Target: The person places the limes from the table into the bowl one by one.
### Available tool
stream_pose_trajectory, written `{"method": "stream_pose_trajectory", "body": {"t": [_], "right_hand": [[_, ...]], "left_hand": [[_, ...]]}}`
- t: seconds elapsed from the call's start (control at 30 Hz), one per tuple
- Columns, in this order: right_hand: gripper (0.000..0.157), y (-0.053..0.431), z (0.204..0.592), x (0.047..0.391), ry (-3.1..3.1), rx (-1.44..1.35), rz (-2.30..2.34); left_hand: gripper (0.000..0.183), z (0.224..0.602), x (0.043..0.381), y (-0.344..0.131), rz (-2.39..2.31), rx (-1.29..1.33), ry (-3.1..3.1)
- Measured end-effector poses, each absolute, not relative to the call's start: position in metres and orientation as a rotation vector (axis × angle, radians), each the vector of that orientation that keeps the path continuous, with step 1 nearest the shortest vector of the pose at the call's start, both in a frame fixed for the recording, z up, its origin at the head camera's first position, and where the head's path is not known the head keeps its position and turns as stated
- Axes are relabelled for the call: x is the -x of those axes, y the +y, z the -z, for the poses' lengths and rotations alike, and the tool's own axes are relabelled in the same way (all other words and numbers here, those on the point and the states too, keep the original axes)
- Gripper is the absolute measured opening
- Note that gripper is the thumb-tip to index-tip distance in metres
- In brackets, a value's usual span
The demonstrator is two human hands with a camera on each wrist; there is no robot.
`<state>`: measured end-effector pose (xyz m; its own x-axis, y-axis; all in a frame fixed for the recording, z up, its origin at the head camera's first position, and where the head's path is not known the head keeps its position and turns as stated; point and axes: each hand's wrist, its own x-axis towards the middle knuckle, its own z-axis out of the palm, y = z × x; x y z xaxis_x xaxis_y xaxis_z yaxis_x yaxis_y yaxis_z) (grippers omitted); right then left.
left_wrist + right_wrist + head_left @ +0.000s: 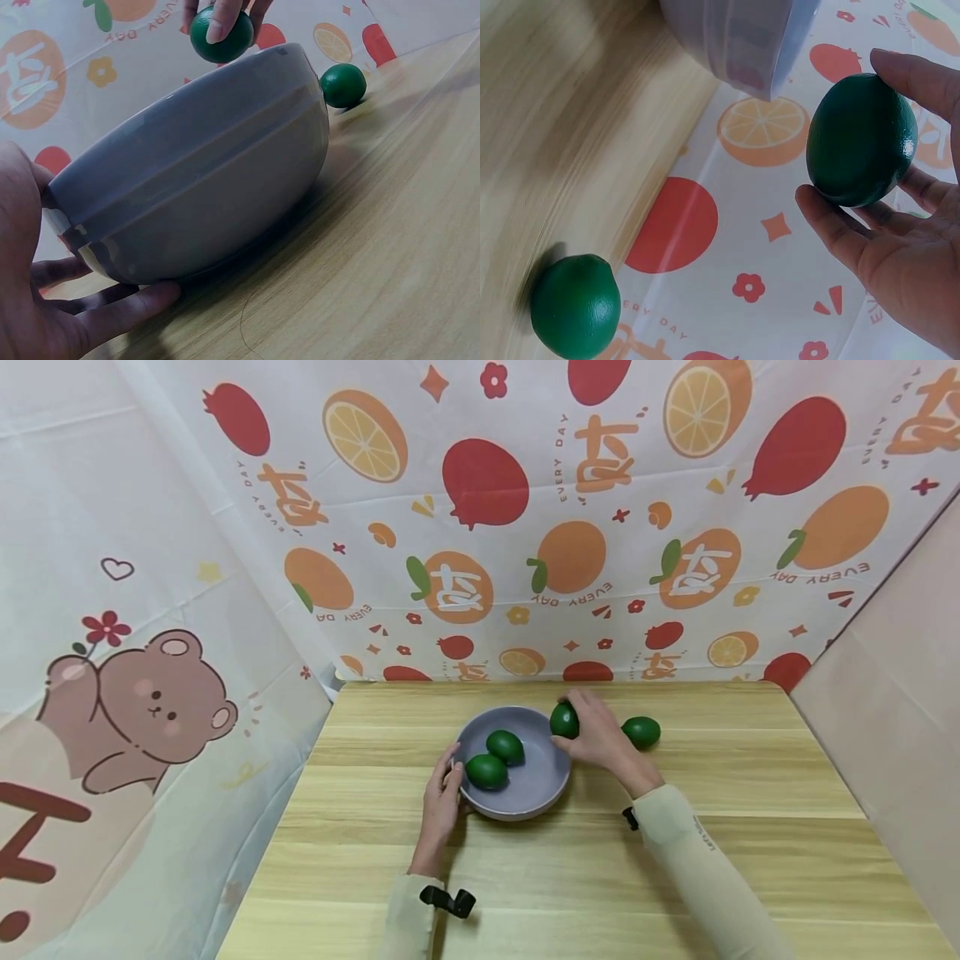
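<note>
Tabletop (322, 860): hands (441, 797) (597, 735) half-curled against bowl (542, 772), probable lime (564, 720)

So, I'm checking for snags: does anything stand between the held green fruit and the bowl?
Nothing visible does: the right hand holds that fruit raised near the bowl, whose two fruits lie toward its left.

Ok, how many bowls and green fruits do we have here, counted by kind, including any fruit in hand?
Grey bowl: 1
Green fruits: 4 (2 in the bowl, 1 in the right hand, 1 on the table)
Total: 5
</note>
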<state>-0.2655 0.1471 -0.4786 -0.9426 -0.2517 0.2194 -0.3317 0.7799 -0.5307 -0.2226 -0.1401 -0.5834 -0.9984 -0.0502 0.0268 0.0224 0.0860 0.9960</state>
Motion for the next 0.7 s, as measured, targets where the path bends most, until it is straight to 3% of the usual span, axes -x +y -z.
{"method": "stream_pose_trajectory", "body": {"t": [0.7], "right_hand": [[0.062, 0.135, 0.487, 0.26, -2.908, -0.555, -0.854]], "left_hand": [[0.046, 0.583, 0.221, -0.14, 2.115, -0.052, -2.266]]}}
